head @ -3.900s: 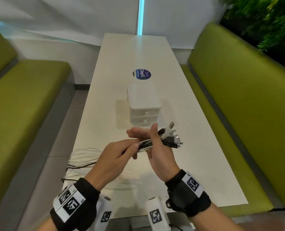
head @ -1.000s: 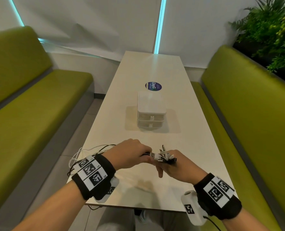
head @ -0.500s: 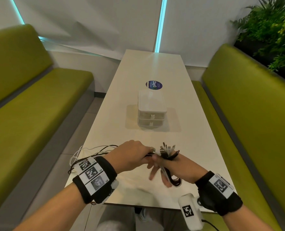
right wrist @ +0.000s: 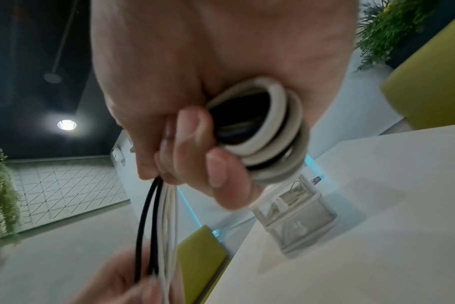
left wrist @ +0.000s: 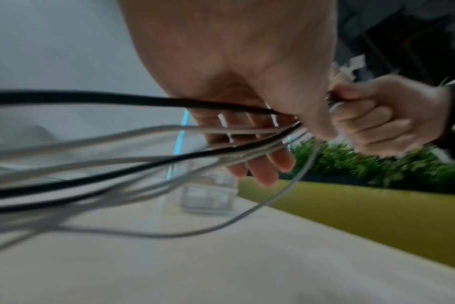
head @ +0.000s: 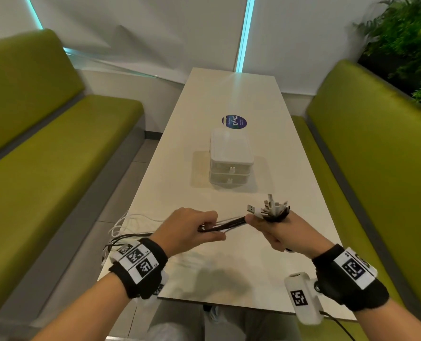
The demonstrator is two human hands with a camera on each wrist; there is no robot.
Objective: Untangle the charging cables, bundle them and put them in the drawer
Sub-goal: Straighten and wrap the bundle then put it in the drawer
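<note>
My right hand (head: 277, 228) grips a bunch of black and white charging cables (head: 231, 222) just below their plugs (head: 269, 209), which stick up out of the fist. In the right wrist view the cables (right wrist: 268, 131) loop around that hand (right wrist: 195, 144). My left hand (head: 192, 230) pinches the same strands a short way to the left, and they stretch between the hands above the table. The loose ends (head: 128, 230) trail off the table's left edge. In the left wrist view the cables (left wrist: 143, 154) run through the fingers (left wrist: 262, 164). A small white two-drawer box (head: 230, 159) stands mid-table, both drawers closed.
The long white table (head: 229, 94) carries a round blue sticker (head: 234, 121) behind the drawer box. Green benches (head: 44, 168) flank it on both sides. A plant (head: 406, 40) stands at the back right.
The hands have drawn apart, the left one sliding left along the strands. The loop that hung under my right hand half a second ago is now pulled in against it.
</note>
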